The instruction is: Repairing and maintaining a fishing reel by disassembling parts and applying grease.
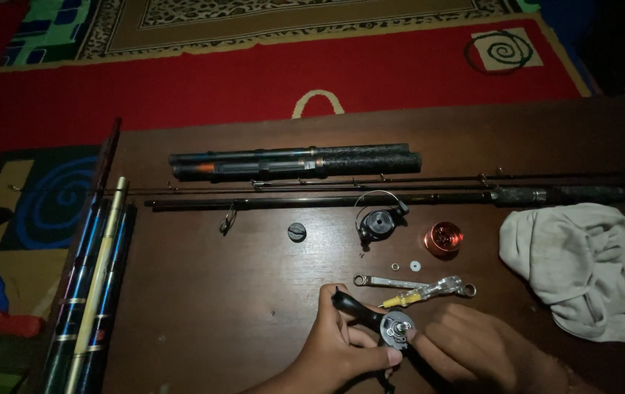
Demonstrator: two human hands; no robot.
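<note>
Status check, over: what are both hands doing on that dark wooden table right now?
Left hand grips black-handled grey reel body. Right hand fingers touch its centre. Silver wrench and yellow-handled tool lie just beyond, not blocking.

Dim overhead light, dark murky edges

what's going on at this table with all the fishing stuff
A person holds a dark grey fishing reel body over a dark wooden table: the left hand grips its black stem, the right hand touches its round face. Nearby lie a silver wrench, an orange metal spool, a white cloth and black fishing rods.
</note>
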